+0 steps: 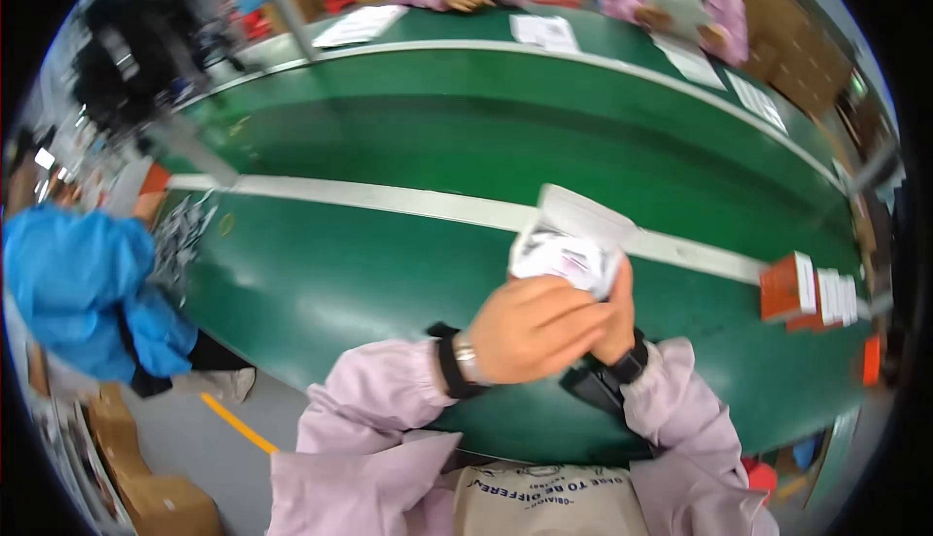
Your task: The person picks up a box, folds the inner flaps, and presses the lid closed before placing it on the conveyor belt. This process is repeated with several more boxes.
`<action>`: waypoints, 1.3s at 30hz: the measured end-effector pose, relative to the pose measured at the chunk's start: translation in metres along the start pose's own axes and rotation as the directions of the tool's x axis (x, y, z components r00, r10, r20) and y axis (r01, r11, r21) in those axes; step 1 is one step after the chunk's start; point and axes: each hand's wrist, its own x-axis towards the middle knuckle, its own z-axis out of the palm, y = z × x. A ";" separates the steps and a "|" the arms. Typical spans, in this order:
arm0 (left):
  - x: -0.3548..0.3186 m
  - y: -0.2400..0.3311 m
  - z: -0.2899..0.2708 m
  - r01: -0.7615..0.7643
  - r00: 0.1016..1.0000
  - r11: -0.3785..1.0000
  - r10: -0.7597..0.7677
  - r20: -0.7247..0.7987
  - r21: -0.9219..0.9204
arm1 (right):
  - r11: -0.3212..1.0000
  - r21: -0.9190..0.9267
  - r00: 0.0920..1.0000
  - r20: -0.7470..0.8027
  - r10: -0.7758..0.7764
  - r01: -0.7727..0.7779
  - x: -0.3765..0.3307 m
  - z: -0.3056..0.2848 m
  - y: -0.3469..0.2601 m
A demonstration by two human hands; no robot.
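A small white box with its lid flap raised is held over the green table in front of me. White printed paper or a packet shows in its open top. My right hand grips the box from the right side, thumb up along its edge. Across the near side lies my left hand, its fingers bent together against the box and reaching toward my right hand; its thumb is hidden. Both wrists wear dark bands.
Orange-and-white boxes stand at the table's right end. A white strip runs along the green table. Dark cables or straps lie at the left, near a person in blue. Across the table people in pink handle papers.
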 end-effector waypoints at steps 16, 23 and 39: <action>-0.035 -0.048 0.023 0.402 0.893 0.799 -0.450 -0.001 -0.447 | 0.813 -0.154 0.821 0.226 -0.524 0.562 0.018 -0.034 0.019; -0.035 -0.061 0.015 0.282 0.956 0.880 -0.289 0.039 -0.383 | 0.693 -0.330 0.759 0.408 -0.508 0.641 0.017 -0.033 0.009; -0.038 -0.054 0.019 0.224 0.967 0.799 -0.254 0.024 -0.559 | 0.758 -0.128 0.748 0.328 -0.576 0.640 0.016 -0.031 0.008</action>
